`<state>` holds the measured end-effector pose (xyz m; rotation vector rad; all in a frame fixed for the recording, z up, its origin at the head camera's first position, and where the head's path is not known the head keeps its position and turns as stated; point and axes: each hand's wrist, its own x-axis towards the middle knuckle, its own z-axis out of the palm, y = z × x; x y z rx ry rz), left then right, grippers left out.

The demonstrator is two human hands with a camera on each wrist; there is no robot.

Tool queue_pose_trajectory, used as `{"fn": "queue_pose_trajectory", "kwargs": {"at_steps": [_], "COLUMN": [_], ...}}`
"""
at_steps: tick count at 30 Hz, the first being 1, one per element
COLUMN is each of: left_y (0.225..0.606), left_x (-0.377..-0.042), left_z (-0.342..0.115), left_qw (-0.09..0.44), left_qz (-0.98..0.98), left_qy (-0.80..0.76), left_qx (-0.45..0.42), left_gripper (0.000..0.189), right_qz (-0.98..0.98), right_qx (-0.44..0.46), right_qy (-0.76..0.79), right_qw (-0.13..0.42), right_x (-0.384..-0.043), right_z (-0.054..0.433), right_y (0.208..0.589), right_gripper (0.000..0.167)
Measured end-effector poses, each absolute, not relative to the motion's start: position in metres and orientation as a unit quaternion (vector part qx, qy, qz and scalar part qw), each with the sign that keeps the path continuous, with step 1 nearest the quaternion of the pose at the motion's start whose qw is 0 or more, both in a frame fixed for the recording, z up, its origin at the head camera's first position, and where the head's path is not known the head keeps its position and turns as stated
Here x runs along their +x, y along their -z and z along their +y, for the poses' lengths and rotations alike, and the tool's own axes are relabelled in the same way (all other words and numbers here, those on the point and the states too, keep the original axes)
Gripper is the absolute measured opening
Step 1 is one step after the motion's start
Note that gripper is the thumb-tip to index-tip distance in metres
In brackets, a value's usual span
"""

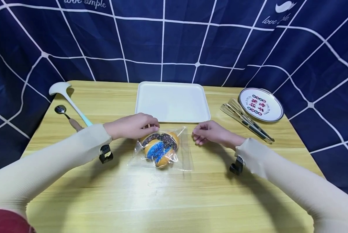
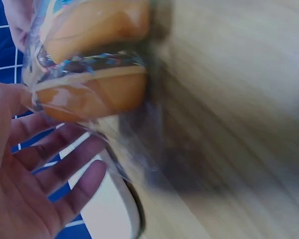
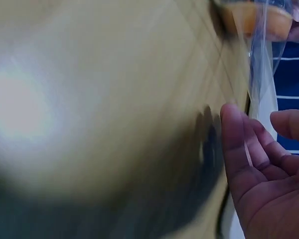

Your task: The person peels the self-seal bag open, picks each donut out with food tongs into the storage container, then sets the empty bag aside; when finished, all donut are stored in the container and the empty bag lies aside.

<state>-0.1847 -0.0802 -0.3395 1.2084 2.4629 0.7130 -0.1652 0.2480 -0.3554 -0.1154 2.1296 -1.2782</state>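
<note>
A clear plastic bag (image 1: 185, 155) lies on the table with several donuts inside. Some have blue icing (image 1: 156, 149), others chocolate icing with sprinkles (image 1: 169, 139). My left hand (image 1: 136, 126) is at the bag's upper left corner, its thumb against the plastic beside a chocolate donut (image 2: 94, 92). In the left wrist view the other fingers (image 2: 72, 154) stretch loosely along the bag's edge. My right hand (image 1: 211, 132) hovers just right of the bag, fingers loosely bent, holding nothing. The right wrist view shows its thumb apart from the fingers (image 3: 234, 134), near the bag's open side.
Behind the bag lies a white tray (image 1: 172, 102). On the left are a white ladle (image 1: 72, 102) and a spoon (image 1: 73, 123) with a brown handle. Metal tongs (image 1: 246, 119) and a patterned plate (image 1: 261, 105) lie on the right. A dark blue checked curtain (image 1: 179, 42) surrounds the table.
</note>
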Motion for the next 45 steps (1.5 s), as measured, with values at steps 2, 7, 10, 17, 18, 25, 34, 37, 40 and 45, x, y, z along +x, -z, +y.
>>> {"fn": "queue_pose_trajectory", "kwargs": {"at_steps": [2,7,10,17,18,25,34,37,40,45], "left_y": [0.339,0.338,0.341,0.347,0.347,0.347,0.35,0.351,0.353,0.355], "left_x": [-0.188,-0.196,-0.202,-0.216,-0.217,-0.221,-0.221,-0.219,-0.218,-0.216], "left_z": [-0.073,-0.053,-0.043,-0.026,-0.024,-0.014,-0.012,-0.013,-0.013,-0.015], "left_qw": [0.173,0.209,0.218,0.24,0.241,0.273,0.278,0.272,0.269,0.26], "left_qz": [0.851,0.84,0.841,0.843,0.842,0.84,0.841,0.843,0.845,0.849], "left_qy": [-0.254,-0.247,-0.235,-0.22,-0.219,-0.222,-0.245,-0.24,-0.237,-0.244], "left_qx": [0.427,0.436,0.437,0.429,0.429,0.411,0.393,0.396,0.397,0.391], "left_gripper": [0.024,0.027,0.03,0.028,0.028,0.027,0.018,0.017,0.017,0.017], "right_qz": [0.821,0.841,0.852,0.856,0.856,0.858,0.869,0.868,0.869,0.87], "right_qx": [-0.057,-0.084,-0.103,-0.129,-0.131,-0.149,-0.16,-0.161,-0.171,-0.184], "right_qy": [0.483,0.462,0.443,0.433,0.434,0.44,0.429,0.432,0.429,0.427], "right_qw": [0.299,0.27,0.26,0.253,0.25,0.22,0.188,0.183,0.176,0.162], "right_x": [-0.17,-0.179,-0.182,-0.189,-0.189,-0.191,-0.191,-0.192,-0.19,-0.188], "right_z": [0.244,0.232,0.225,0.218,0.217,0.212,0.208,0.208,0.209,0.215], "right_y": [0.356,0.358,0.359,0.361,0.361,0.36,0.358,0.358,0.358,0.357], "right_gripper": [0.027,0.024,0.023,0.016,0.015,0.013,0.011,0.011,0.011,0.011]}}
